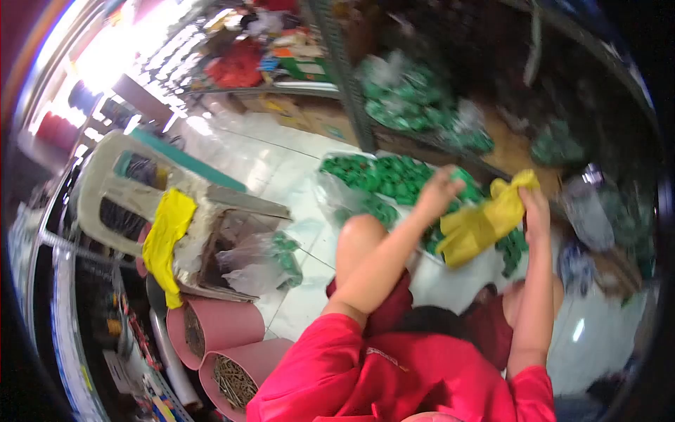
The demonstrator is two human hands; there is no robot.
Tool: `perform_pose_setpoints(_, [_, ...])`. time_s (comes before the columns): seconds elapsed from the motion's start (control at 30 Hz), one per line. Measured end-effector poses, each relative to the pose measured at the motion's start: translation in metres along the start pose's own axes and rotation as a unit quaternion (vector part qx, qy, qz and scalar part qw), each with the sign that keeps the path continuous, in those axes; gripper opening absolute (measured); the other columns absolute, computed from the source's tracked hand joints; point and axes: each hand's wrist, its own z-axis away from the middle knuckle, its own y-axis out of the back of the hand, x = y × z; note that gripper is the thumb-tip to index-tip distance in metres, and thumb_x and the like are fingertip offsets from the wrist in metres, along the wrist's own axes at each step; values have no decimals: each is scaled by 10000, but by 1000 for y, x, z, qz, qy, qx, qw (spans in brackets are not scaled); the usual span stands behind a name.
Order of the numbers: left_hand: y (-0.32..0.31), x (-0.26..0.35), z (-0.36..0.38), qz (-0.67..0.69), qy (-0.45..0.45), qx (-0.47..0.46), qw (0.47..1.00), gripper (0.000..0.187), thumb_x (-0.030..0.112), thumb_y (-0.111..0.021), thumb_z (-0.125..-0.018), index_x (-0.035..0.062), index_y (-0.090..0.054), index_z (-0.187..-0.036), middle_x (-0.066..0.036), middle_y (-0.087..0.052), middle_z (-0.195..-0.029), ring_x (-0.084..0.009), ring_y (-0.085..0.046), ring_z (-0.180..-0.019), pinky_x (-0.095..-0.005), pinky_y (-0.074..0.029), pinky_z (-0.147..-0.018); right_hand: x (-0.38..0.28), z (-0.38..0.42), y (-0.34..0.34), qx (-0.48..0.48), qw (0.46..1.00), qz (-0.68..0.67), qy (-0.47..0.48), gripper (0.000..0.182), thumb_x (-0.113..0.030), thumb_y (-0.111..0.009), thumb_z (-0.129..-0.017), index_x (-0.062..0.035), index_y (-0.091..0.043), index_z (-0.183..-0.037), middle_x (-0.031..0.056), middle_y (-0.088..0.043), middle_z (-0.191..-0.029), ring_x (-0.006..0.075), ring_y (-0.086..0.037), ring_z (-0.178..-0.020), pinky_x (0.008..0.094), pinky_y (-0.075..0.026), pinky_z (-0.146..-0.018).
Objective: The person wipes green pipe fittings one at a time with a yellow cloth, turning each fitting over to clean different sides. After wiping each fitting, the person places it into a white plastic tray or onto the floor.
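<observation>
My right hand (pixel 534 205) is closed on the top of a thin yellow plastic bag (pixel 481 228), which hangs down to the left. My left hand (pixel 440 193) is closed just left of the bag, its fingers curled round a small green piece (pixel 460 177); blur hides its exact kind. Beneath both hands, many similar green pieces (pixel 394 176) lie heaped on the floor in front of me. A clear plastic bag (pixel 337 197) lies against the heap's left side. My knees are bent on either side of the heap, and the yellow bag covers part of it.
A pale plastic chair (pixel 105 190) with a yellow bag (pixel 169 232) draped on it stands at left. Pink buckets (pixel 239 320), one holding nails or screws, lie below it. Clear bags of green pieces (pixel 408 98) fill the shelf behind. A metal shelf post (pixel 344 77) rises behind the heap.
</observation>
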Motion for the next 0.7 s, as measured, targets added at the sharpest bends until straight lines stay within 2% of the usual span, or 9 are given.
perform_pose_setpoints(0.07, [10,-1,-4,114,159,46,980,569,318,-621,-783,-19,-428,-1199,-155,-545,-1041,-215,-516,-911,-332,-416,-802,6,-7,39,-34,997,-55,53,251,-214,-522,-860,-23,-546,-1021,55,-582,-941,149,-561,-814,277,-447,-722])
perform_pose_setpoints(0.1, [11,-13,-6,129,154,81,976,573,310,-637,-776,-20,-431,-1197,-122,-545,-991,-194,-504,-850,-296,-416,-759,4,-7,52,-54,976,-210,5,320,-265,-527,-863,-35,-507,-1084,58,-567,-1001,162,-555,-866,297,-445,-774])
perform_pose_setpoints(0.17, [10,-27,-11,125,188,140,964,552,324,-639,-771,0,-451,-1177,-47,-545,-837,-129,-491,-684,-270,-408,-556,-6,-5,64,-44,936,-346,37,422,-379,-477,-870,-45,-487,-1127,84,-540,-1100,211,-521,-1001,344,-421,-863])
perform_pose_setpoints(0.3, [4,-47,-7,81,194,119,970,614,303,-691,-727,-1,-446,-1200,-89,-571,-861,-159,-523,-732,-280,-424,-623,-27,1,76,-75,898,-416,123,454,-437,-401,-884,-61,-499,-1121,95,-540,-1112,249,-522,-1008,381,-421,-870])
perform_pose_setpoints(0.37, [2,-58,-4,-113,172,66,976,612,306,-698,-715,-9,-466,-1185,-149,-594,-940,-199,-557,-827,-308,-440,-704,-28,2,80,-98,886,-434,133,455,-444,-386,-887,-67,-506,-1111,96,-544,-1104,258,-527,-999,388,-426,-864])
perform_pose_setpoints(0.4, [0,-55,-2,-162,171,63,970,599,306,-708,-697,-11,-492,-1157,-202,-583,-1019,-261,-563,-932,-338,-440,-780,-28,1,80,-68,891,-434,117,444,-437,-383,-889,-68,-512,-1099,98,-551,-1088,258,-535,-982,387,-435,-850])
perform_pose_setpoints(0.5, [-7,-48,3,-255,182,11,950,607,316,-708,-687,-2,-495,-1157,-224,-573,-1033,-308,-557,-963,-361,-439,-805,-30,1,78,19,905,-414,94,403,-409,-408,-885,-71,-527,-1070,97,-570,-1039,250,-560,-927,382,-458,-811])
perform_pose_setpoints(0.63, [-15,-51,1,-240,167,-2,956,607,335,-698,-689,15,-496,-1163,-220,-563,-1050,-342,-545,-961,-382,-436,-816,-33,1,71,59,906,-411,77,367,-372,-487,-860,-64,-538,-1053,97,-580,-1016,237,-570,-900,370,-467,-794])
perform_pose_setpoints(0.7, [-19,-50,-1,-253,62,113,959,593,351,-675,-713,28,-492,-1175,-207,-540,-1097,-338,-539,-966,-372,-423,-833,-32,1,68,45,901,-428,48,366,-368,-500,-855,-62,-538,-1052,100,-581,-1013,239,-572,-895,369,-469,-788])
